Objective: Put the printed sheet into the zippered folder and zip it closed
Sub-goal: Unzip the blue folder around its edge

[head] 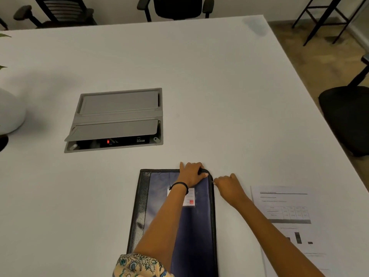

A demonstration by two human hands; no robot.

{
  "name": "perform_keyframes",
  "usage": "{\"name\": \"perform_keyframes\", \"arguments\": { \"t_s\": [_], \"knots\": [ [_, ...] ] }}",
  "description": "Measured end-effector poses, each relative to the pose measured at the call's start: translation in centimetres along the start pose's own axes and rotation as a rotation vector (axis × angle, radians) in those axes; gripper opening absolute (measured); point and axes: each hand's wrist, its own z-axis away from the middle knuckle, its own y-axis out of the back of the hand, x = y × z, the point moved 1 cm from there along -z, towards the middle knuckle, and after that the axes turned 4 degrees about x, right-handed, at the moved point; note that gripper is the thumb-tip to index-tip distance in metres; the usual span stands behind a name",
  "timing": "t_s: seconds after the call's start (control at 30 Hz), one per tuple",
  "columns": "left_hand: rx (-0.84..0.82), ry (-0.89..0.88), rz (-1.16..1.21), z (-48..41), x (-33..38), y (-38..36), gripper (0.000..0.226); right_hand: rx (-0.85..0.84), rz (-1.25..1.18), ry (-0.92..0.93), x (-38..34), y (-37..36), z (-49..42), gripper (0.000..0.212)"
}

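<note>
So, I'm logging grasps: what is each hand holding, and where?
Left hand grips the folder at its far right corner; right hand pinches the zipper beside it.

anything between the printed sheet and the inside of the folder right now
No object lies on the table between printed sheet and zippered folder. The folder itself lies closed, though: the left hand grips its far right corner and the right hand pinches the zipper there.

We can read nothing: the sheet (287, 212) at four o'clock and the white label (190, 197) on the folder (195, 236) are blurred.
</note>
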Motion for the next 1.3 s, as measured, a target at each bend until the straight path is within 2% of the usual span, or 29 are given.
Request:
{"name": "perform_keyframes", "arguments": {
  "t_s": [0.13, 0.33, 0.43, 0.57, 0.7, 0.8, 0.9, 0.93, 1.1, 1.3],
  "knots": [
    [0.029, 0.006, -0.054, -0.1, 0.0, -0.7, 0.031, 0.022, -0.027, -0.003, -0.3, 0.3, -1.0, 0.029],
    [0.063, 0.046, -0.045, -0.3, -0.1, -0.4, 0.031, -0.143, -0.024, 0.178, 0.3, 0.0, 0.8, 0.029],
    [0.07, 0.076, -0.032, -0.5, -0.2, 0.0, 0.033, -0.172, 0.0, 0.201, -0.4, -1.2, 3.1, 0.031],
    [0.063, 0.088, -0.043, -0.7, -0.1, 0.2, 0.033, -0.107, -0.081, 0.114, -1.6, -2.1, 6.7, 0.033],
    [0.115, 0.082, -0.08, 0.0, 0.3, -0.1, 0.032, -0.083, -0.172, -0.059, -3.8, -3.1, 10.2, 0.037],
    [0.173, -0.104, -0.137, 1.5, 1.5, -0.7, 0.028, -0.041, -0.187, -0.155, -4.9, -3.2, 10.8, 0.034],
    [0.012, -0.498, -0.352, 3.6, 1.9, -2.0, 0.025, -0.038, -0.146, -0.168, -5.4, -2.2, 10.4, 0.03],
    [-0.06, -0.563, -0.401, 4.3, 1.7, -2.5, 0.026, -0.06, -0.118, -0.16, -5.4, -1.8, 10.3, 0.028],
    [-0.167, -0.629, -0.488, 5.6, 1.5, -2.8, 0.027, -0.062, -0.086, -0.151, -5.7, -0.8, 10.6, 0.024],
    [-0.288, -0.542, -0.581, 5.5, 3.1, -2.3, 0.024, -0.09, -0.025, -0.112, -5.6, -0.9, 11.1, 0.027]
  ]
}}
